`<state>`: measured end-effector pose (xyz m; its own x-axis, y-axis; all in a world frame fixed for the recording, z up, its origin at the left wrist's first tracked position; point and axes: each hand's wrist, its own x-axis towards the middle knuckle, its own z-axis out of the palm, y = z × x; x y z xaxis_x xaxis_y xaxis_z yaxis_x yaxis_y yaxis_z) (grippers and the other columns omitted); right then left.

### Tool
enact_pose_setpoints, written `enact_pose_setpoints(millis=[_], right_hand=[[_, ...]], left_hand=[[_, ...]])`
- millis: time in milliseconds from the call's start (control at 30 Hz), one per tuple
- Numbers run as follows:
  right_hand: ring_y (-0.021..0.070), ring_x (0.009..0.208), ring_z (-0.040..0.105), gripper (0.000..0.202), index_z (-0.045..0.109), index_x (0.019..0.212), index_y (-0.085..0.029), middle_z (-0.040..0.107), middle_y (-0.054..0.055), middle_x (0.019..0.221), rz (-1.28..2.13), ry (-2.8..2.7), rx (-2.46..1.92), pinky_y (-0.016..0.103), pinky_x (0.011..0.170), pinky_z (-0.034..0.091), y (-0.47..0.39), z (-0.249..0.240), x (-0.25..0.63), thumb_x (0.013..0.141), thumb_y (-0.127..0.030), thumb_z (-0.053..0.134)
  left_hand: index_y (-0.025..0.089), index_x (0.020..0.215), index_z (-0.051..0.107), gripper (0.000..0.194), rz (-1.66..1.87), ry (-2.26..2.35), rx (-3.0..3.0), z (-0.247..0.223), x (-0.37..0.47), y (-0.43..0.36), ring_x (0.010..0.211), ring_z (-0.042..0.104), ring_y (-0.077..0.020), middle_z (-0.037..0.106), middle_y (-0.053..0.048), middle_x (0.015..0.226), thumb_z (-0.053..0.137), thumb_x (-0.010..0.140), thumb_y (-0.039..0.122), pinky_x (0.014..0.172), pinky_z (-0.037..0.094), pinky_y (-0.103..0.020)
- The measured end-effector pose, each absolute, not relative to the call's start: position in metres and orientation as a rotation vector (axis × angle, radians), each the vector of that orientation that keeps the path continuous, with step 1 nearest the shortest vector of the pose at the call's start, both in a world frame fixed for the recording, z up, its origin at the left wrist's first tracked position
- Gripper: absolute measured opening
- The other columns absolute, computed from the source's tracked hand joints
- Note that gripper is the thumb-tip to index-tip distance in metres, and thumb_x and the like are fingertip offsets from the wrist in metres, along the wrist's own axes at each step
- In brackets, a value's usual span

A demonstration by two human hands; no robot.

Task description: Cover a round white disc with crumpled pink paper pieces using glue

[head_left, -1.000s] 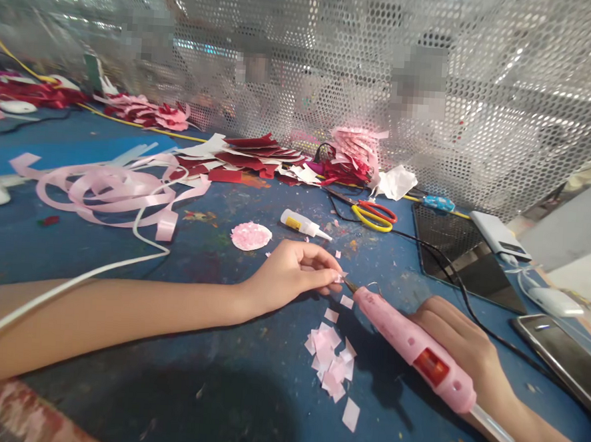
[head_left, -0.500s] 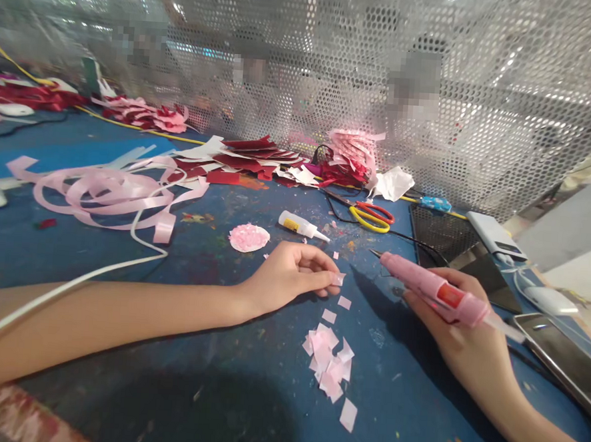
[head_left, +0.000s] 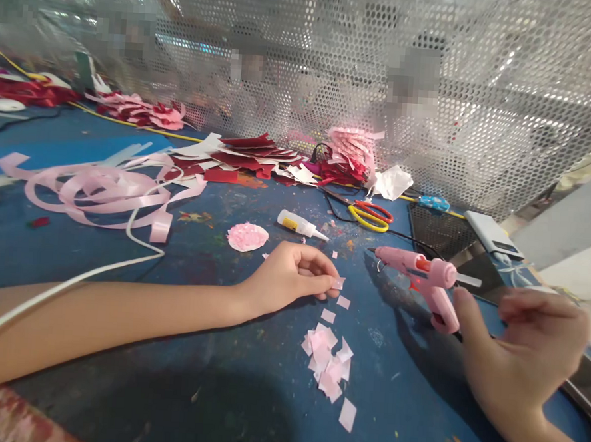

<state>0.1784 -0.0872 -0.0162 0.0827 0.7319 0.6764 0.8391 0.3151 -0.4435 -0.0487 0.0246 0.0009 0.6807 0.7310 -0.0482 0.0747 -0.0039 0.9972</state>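
My left hand (head_left: 299, 274) rests on the table, thumb and fingertips pinching a small pink ribbon square (head_left: 338, 283). A pink glue gun (head_left: 417, 265) stands at the right, nozzle pointing left, with a clear glue stick protruding from its back. Just right of its handle is my right hand (head_left: 522, 355), off the gun, thumb raised apart from loosely curled fingers and nothing in it. Below my left hand lies a loose pile of pink ribbon squares (head_left: 324, 356). A round white piece covered in pink bits (head_left: 247, 236) sits behind my left wrist.
Behind my left hand lie a glue bottle (head_left: 300, 226) and red-and-yellow scissors (head_left: 370, 215). Curled pink ribbon (head_left: 97, 192) and a white cable (head_left: 87, 271) are on the left. Red and white strips (head_left: 249, 155) line the perforated metal screen (head_left: 305, 68). A power bank (head_left: 492, 233) is at right.
My right hand has let go of the glue gun and moved right, away from it. The gun now stands on the table. My left hand still pinches the ribbon square.
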Motion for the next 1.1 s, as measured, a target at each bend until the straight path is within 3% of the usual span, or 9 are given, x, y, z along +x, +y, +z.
enact_pose_setpoints(millis=[133,333,600,1100], right_hand=[[0.0183,0.068,0.061,0.024,0.065,0.091,-0.021,0.065,0.005,0.075,-0.165,-1.767,-1.382,0.032,0.060,0.050,-0.096,-0.012,0.161,0.081,-0.041,0.058],[0.0147,0.066,0.058,0.014,0.064,0.092,-0.020,0.066,0.002,0.073,-0.178,-1.936,-1.331,0.029,0.061,0.048,-0.088,-0.014,0.134,0.080,-0.016,0.059],[0.0125,0.064,0.056,0.014,0.065,0.089,-0.019,0.067,0.002,0.074,0.027,-1.987,-1.253,0.028,0.058,0.047,-0.067,-0.011,0.120,0.085,-0.015,0.053],[0.0103,0.065,0.054,0.010,0.062,0.085,-0.018,0.065,0.000,0.073,0.057,-1.985,-1.217,0.025,0.059,0.044,-0.070,-0.010,0.124,0.082,-0.010,0.057]], left_hand=[[0.012,0.074,0.065,0.015,0.597,0.688,1.477,0.002,-0.048,0.022,0.061,0.066,-0.0119,0.071,-0.005,0.067,0.070,0.070,0.025,0.057,0.054,-0.020],[0.012,0.071,0.064,0.009,0.520,0.608,1.416,0.006,-0.049,0.015,0.059,0.066,-0.0110,0.069,-0.002,0.064,0.070,0.070,0.018,0.057,0.053,-0.017],[0.012,0.070,0.065,0.005,0.481,0.579,1.368,0.007,-0.049,0.014,0.059,0.067,-0.0102,0.069,-0.002,0.063,0.069,0.071,0.016,0.058,0.055,-0.016],[0.012,0.072,0.066,0.004,0.457,0.586,1.447,0.001,-0.049,0.018,0.063,0.068,-0.0117,0.071,-0.003,0.066,0.068,0.072,0.016,0.060,0.055,-0.016]])
